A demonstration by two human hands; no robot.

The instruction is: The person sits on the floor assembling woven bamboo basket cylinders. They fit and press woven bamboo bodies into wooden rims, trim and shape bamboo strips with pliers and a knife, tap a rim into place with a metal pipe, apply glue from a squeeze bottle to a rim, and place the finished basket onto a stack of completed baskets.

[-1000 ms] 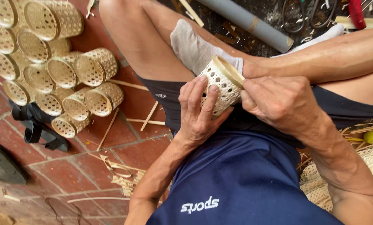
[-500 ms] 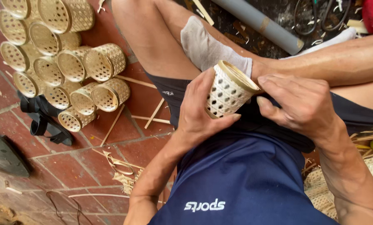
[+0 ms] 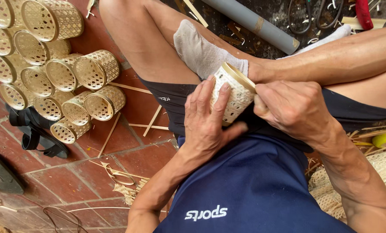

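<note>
- While the person sits cross-legged on the brick floor (image 3: 72, 181), the left hand (image 3: 208, 125) wraps a small woven bamboo basket (image 3: 232, 97) held over the lap, fingers spread on its side and thumb beneath.
- The right hand (image 3: 294, 110) is curled closed against the basket's pale rim, pinching it.
- A stack of finished woven baskets (image 3: 50, 71) lies well apart on the floor to the left.
- Bamboo strips (image 3: 152, 121) lie scattered near the knee; a grey pipe (image 3: 255, 23) rests beyond the socked foot (image 3: 201, 51).
</note>
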